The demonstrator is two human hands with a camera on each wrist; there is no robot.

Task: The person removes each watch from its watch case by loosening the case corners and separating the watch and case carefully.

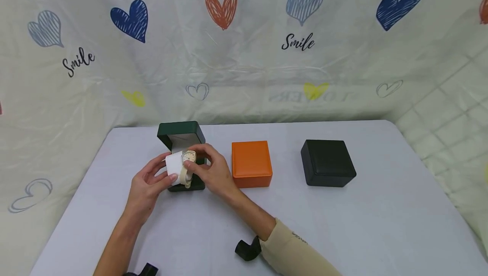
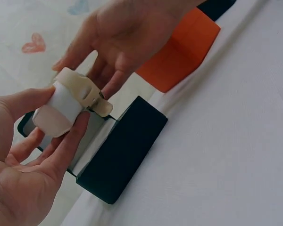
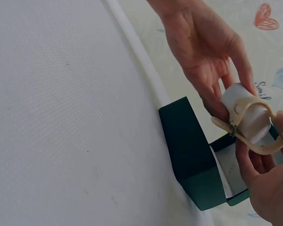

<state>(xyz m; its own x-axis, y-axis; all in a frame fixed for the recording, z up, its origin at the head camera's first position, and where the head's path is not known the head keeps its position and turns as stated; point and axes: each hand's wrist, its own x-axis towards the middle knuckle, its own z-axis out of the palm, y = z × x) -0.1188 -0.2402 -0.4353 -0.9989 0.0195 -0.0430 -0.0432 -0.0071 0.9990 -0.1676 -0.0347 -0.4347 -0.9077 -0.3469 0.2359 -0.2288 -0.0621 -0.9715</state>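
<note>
Over the open green watch box [image 1: 182, 128], both hands hold a watch and its cushion. My left hand [image 1: 146, 188] grips the white cushion [image 1: 173, 164] between thumb and fingers at its left end. My right hand [image 1: 215, 171] pinches the watch [image 1: 189, 156], which has a gold-toned case and a cream strap [image 2: 78, 85]. In the right wrist view, the strap forms a loop around the cushion's right end, with a gap between them. A buckle [image 3: 233, 129] shows on the strap. Fingers and cushion hide much of the box's inside.
An orange box [image 1: 251, 164], closed, stands right of the green one. Farther right is a closed black box [image 1: 328, 163]. All sit on a white-covered table [image 1: 362, 225], with a heart-printed sheet [image 1: 244, 56] hanging behind.
</note>
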